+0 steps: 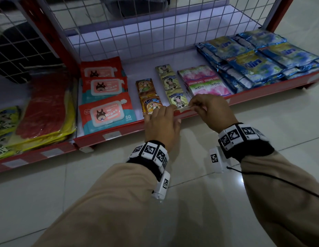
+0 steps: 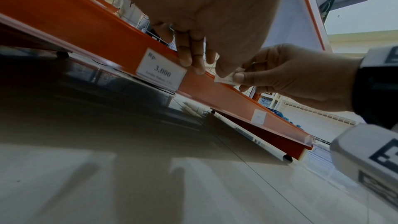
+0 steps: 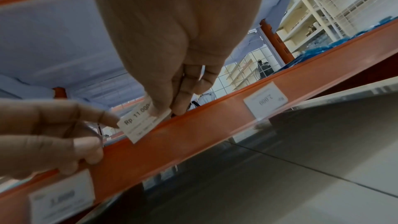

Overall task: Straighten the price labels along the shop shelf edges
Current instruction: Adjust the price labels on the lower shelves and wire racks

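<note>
The loose price label (image 3: 141, 122), a small white paper rectangle printed "Rp. 11.000", sits at the top of the shelf's front edge strip (image 3: 215, 125), above it rather than slotted in. Its long axis is tilted, so it lies crooked to the strip. The right hand (image 3: 163, 54) pinches the label's right end between thumb and fingertips, while the left hand (image 3: 49, 134) touches its left corner with a fingertip, lower fingers curled against the strip. In the head view both hands meet at the front edge of the shelf, left hand (image 1: 160, 125) and right hand (image 1: 212, 109).

The strip is a long, smooth orange-red band under a clear glossy cover. A seated label marked "3.000" (image 2: 161, 72) lies flat in it to the left, another label (image 3: 266, 99) to the right.

On the shelf behind lie Top Ice sachets (image 1: 151, 104), wipes packs (image 1: 107, 113), pink Soffell sachets (image 1: 206, 86) and shiny blue packets (image 1: 258, 59). The floor (image 1: 101, 175) is pale glossy tile.
</note>
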Demonstrator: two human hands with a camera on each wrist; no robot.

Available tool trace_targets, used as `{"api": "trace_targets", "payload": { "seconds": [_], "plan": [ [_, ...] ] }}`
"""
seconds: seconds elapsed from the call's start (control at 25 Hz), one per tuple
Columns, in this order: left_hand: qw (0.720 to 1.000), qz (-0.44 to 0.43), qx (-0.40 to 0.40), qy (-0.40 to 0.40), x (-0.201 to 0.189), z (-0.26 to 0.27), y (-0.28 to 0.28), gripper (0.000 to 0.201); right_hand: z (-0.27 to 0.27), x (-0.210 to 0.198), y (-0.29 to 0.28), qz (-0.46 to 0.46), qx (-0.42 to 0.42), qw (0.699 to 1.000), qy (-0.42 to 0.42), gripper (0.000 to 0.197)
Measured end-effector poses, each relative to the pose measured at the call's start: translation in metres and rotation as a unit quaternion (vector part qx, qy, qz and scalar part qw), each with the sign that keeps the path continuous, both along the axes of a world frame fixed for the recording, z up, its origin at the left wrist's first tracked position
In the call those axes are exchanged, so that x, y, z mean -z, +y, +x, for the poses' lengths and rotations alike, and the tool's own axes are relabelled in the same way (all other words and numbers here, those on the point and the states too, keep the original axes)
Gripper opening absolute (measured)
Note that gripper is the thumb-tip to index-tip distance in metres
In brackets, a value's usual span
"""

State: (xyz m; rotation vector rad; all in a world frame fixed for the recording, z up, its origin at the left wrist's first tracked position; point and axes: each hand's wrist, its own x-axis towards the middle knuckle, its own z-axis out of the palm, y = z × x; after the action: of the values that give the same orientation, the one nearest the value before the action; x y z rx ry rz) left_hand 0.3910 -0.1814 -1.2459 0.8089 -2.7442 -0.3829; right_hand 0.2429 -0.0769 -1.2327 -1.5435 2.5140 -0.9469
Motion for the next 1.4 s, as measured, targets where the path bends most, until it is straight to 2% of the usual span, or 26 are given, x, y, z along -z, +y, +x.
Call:
{"api": "trace_targets", "payload": {
  "seconds": [0.08, 0.4, 0.8, 1.0, 1.16, 1.4],
  "plan": [
    [1.000, -0.016, 0.009, -0.012, -0.001, -0.001, 0.001, 0.043, 0.001, 0.005, -0.001, 0.000, -0.008, 1.000, 0.017, 0.013],
    [0.996, -0.071, 0.014, -0.061, 0.002, -0.003, 0.003, 0.038, 0.004, 0.011, 0.000, -0.009, -0.026, 0.997, 0.075, 0.013],
    [0.991, -0.109, 0.022, -0.074, 0.002, -0.007, 0.004, 0.033, -0.003, 0.012, 0.007, 0.067, -0.034, 0.982, 0.175, 0.010],
    [0.988, -0.121, 0.023, -0.089, 0.001, -0.008, 0.003, 0.033, -0.005, 0.011, 0.006, 0.095, -0.035, 0.982, 0.159, 0.014],
    [0.985, -0.137, 0.023, -0.104, 0.001, -0.010, 0.004, 0.030, -0.003, 0.012, 0.011, 0.075, -0.038, 0.987, 0.138, 0.013],
    [0.987, -0.132, 0.029, -0.085, 0.002, -0.007, 0.003, 0.030, -0.001, 0.014, 0.010, 0.084, -0.018, 0.987, 0.134, 0.014]
  ]
}}
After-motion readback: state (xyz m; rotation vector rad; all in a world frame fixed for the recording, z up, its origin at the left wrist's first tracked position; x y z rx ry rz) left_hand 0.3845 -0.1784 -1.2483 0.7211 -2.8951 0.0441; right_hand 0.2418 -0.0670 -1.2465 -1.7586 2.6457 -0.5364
